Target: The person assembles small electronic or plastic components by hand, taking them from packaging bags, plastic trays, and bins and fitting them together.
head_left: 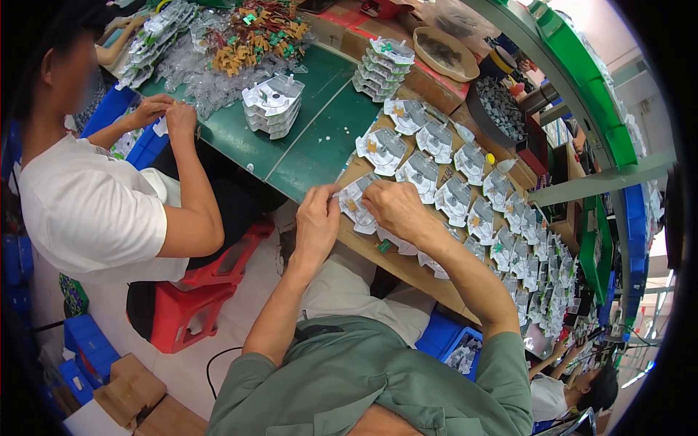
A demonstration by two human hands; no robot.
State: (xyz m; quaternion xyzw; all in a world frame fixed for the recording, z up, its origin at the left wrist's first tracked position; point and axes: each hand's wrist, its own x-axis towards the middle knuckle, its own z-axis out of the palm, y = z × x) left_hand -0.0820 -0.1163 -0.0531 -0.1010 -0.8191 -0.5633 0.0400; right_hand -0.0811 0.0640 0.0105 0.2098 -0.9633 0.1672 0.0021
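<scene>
A white plastic housing with a clear part and a small orange piece [352, 206] lies at the table's near-left edge, between my hands. My left hand [317, 222] is closed in a pinch at its left side; whatever the fingertips hold is too small to tell. Over its right side, my right hand [396, 208] is also pinched, and its fingers hide what they grip. Similar white housings [381, 150] lie in rows beyond and to the right of my hands, some with orange or green pieces.
On the green tabletop [320, 120] stand stacked housings [273, 105] and a heap of orange-tipped wired parts [258, 36]. A co-worker [102, 211] sits on a red stool [190, 309] at left. A dark round tub [499, 109] holds small grey parts. Green and blue racks rise at right.
</scene>
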